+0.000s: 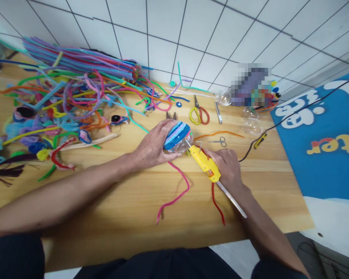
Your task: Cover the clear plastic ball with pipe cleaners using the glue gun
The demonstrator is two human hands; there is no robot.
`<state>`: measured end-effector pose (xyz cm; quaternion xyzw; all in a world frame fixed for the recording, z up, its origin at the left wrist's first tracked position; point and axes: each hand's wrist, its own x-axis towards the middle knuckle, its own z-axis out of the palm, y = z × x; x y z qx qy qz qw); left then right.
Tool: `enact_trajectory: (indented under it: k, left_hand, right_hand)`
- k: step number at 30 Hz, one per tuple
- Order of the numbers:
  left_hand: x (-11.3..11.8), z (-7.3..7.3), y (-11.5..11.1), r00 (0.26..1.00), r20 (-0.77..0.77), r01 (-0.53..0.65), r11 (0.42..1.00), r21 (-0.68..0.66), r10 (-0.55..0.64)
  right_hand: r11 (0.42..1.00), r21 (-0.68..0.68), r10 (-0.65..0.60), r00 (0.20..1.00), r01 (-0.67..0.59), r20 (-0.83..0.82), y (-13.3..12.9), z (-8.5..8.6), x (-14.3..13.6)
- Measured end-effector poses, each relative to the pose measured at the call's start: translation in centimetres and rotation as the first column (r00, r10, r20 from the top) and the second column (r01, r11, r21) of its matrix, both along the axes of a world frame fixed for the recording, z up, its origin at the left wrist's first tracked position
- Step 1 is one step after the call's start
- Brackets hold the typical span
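Observation:
My left hand (154, 145) is wrapped round a ball (177, 136) with blue, light blue and purple stripes of pipe cleaner; its lower side looks clear. My right hand (226, 164) grips a yellow hot glue gun (204, 161), whose nozzle points at the ball's right side, touching or very near it. A clear glue stick (231, 199) sticks out of the gun's back. Below the ball a pink pipe cleaner (187, 186) trails over the table, and a red pipe cleaner (217, 205) lies under my right hand.
Loose pipe cleaners (84, 93) are heaped at the left, with a bundle (84, 64) behind. Beyond my hands lie scissors (198, 112), small scissors (222, 142), a silver-coloured pen-like tool (218, 112) and clear plastic half-balls (253, 126). A black cord (276, 123) runs at the right.

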<state>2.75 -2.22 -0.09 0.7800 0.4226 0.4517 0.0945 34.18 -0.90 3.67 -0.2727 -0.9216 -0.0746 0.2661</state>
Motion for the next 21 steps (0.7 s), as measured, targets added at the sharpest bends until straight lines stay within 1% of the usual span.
enact_trajectory:
  k: [3, 7, 13, 18, 21]
  left_hand:
    - [-0.02, -0.01, 0.03, 1.000, -0.011, -0.002, 1.000, -0.001, 0.002]
    - [-0.03, 0.15, 0.10, 1.000, -0.005, 0.003, 1.000, -0.002, -0.003]
    - [0.01, 0.26, -0.02, 1.000, -0.026, 0.003, 1.000, 0.011, -0.003]
    - [-0.06, 0.39, -0.17, 0.999, -0.051, 0.000, 0.999, -0.049, -0.003]
    - [-0.03, 0.34, -0.14, 0.999, -0.045, 0.004, 0.998, -0.055, -0.007]
  right_hand:
    - [0.999, -0.024, -0.033, 0.999, 0.034, 0.022, -0.07, -0.14, 0.10]
    - [1.000, 0.000, 0.018, 1.000, -0.018, -0.008, -0.17, 0.09, -0.23]
    - [1.000, 0.008, 0.011, 1.000, -0.011, 0.003, 0.06, 0.57, -0.27]
    - [1.000, -0.006, -0.013, 1.000, 0.013, 0.021, -0.11, 0.15, -0.17]
    - [0.999, -0.029, -0.021, 0.999, 0.022, 0.024, -0.02, -0.04, 0.00]
